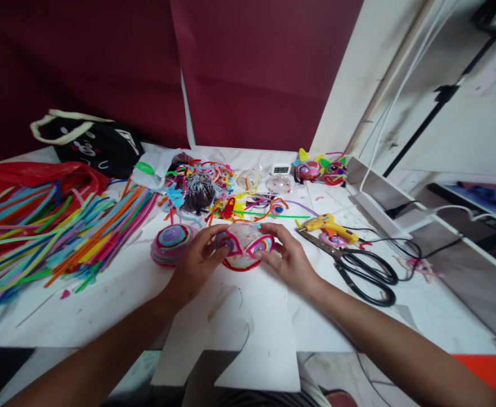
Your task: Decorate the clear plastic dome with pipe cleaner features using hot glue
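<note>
A clear dome with coiled pipe-cleaner patches on it (244,246) rests on the white table (116,294) in front of me. My left hand (197,260) grips its left side, thumb on a purple-and-pink coil. My right hand (285,254) holds its right side, fingers curled over a rainbow coil. Both hands are closed on the dome. Just left of it lies a round striped pipe-cleaner disc (171,243).
A big spread of loose pipe cleaners (61,232) covers the left. A yellow glue gun (328,225) and black scissors (366,271) lie to the right with cables. Further back are tangled pipe cleaners (201,186), clear domes (279,183), finished pieces (319,168), a black bag (90,144).
</note>
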Motion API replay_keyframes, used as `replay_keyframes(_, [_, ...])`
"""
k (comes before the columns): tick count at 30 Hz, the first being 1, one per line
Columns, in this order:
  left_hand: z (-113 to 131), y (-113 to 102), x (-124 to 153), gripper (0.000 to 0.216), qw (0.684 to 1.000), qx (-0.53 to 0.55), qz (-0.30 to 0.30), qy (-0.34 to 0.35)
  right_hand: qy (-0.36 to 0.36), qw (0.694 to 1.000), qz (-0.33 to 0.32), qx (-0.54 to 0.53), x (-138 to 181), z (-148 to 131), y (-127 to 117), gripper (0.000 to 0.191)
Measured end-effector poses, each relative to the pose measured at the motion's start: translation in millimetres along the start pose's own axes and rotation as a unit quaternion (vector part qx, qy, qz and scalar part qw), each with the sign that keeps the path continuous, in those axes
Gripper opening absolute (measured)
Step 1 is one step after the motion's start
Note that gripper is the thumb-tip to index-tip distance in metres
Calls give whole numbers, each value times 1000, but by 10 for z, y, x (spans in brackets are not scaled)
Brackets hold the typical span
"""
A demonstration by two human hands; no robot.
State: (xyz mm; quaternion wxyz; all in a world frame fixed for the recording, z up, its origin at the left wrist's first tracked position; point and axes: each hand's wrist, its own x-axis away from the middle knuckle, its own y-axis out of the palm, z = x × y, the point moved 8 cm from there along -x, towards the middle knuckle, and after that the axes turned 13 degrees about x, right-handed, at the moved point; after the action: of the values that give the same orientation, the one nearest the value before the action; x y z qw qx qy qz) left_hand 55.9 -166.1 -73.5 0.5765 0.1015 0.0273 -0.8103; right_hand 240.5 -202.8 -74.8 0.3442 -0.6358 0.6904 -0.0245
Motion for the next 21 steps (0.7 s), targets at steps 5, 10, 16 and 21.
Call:
replay_keyframes(5, [105, 7, -198, 42, 996, -14, -25, 84, -65, 995, 46, 51, -119, -58, -120, 45])
replay_keyframes(10, [-141, 45, -357, 53, 994, 40, -88, 49, -97, 987, 80, 105, -128, 28, -157, 50])
replay_keyframes(16, [-262, 16, -397, 51, 993, 75, -86, 34, -82, 990, 76, 81, -118, 169, -144, 58])
replay_keyframes(21, [-302, -45, -394, 53, 993, 89, -66, 27, -74, 995, 56, 47, -107, 215, -114, 63])
